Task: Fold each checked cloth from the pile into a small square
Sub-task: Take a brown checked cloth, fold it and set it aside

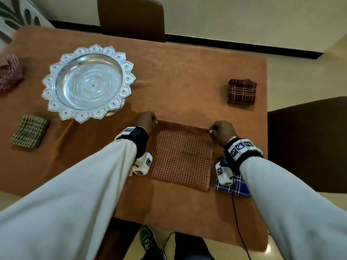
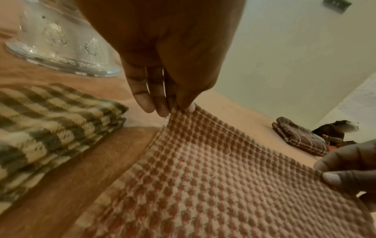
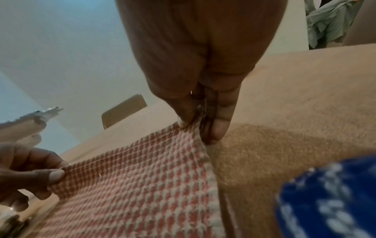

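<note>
Pinching the orange checked cloth (image 1: 181,156) by its far corners, left hand (image 1: 145,121) and right hand (image 1: 223,131) fingers clamp it.

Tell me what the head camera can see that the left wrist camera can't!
Only the head view shows the blue checked cloth under the right sleeve, the red checked cloth at the table's far left, and the whole silver tray from above.

Only the left wrist view shows up close how the left hand pinches a corner of the orange checked cloth between thumb and fingertips.

Both show the right hand pinching the other far corner, the folded green checked cloth and the folded brown checked cloth.
</note>
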`<control>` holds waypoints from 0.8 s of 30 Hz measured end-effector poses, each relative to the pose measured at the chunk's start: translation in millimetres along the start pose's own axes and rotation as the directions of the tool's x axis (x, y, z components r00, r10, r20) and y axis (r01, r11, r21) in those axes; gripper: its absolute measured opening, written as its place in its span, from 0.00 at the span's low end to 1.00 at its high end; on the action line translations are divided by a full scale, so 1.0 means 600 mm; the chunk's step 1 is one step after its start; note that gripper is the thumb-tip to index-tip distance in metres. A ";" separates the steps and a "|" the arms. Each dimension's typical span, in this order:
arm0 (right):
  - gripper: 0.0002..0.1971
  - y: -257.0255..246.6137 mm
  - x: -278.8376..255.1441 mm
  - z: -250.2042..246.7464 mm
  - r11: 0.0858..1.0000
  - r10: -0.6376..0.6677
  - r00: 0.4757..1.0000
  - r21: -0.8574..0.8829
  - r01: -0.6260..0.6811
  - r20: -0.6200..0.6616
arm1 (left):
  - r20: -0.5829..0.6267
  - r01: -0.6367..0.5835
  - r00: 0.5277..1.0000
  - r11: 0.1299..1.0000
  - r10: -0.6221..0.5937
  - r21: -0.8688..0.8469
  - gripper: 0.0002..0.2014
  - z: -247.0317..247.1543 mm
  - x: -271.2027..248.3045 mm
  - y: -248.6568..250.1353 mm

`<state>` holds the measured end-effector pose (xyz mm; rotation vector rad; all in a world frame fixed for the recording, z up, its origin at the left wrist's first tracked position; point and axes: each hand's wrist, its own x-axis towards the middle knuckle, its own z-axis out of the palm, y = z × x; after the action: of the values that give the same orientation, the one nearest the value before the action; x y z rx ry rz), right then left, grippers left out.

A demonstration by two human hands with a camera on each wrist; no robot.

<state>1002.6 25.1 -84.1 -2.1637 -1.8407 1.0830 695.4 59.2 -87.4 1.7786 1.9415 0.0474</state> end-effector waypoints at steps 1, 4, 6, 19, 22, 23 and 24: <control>0.04 0.002 0.008 0.003 1.000 0.006 1.000 0.005 -0.006 0.004 | 0.003 0.011 1.000 1.000 -0.011 0.005 0.07 0.005 0.007 0.000; 0.05 0.005 0.018 0.012 1.000 0.013 0.999 -0.013 -0.014 -0.031 | 0.000 0.009 1.000 1.000 -0.009 0.024 0.07 0.014 0.018 -0.004; 0.06 0.002 0.016 0.018 0.996 0.009 0.998 -0.087 -0.014 -0.057 | 0.001 0.004 1.000 0.997 -0.004 0.073 0.08 0.015 0.022 -0.003; 0.47 -0.048 -0.070 0.128 0.708 -0.187 0.906 -0.586 0.393 0.380 | 0.240 -0.431 0.902 0.760 0.358 0.486 0.46 0.117 -0.081 -0.008; 0.53 -0.023 -0.077 0.110 0.742 -0.035 0.970 -0.644 0.186 0.240 | 0.207 -0.313 0.949 0.808 0.240 0.499 0.49 0.108 -0.095 -0.019; 0.53 -0.032 -0.084 0.111 0.743 0.000 0.975 -0.653 0.148 0.221 | 0.202 -0.331 0.943 0.811 0.264 0.483 0.48 0.111 -0.105 -0.013; 0.52 -0.047 -0.096 0.119 0.739 -0.006 0.973 -0.655 0.159 0.230 | 0.204 -0.384 0.923 0.801 0.326 0.459 0.46 0.116 -0.119 -0.002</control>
<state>937.9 -44.5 -97.6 -2.3170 -2.7449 0.7067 722.4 -29.0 -124.5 2.4030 1.5971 -0.4560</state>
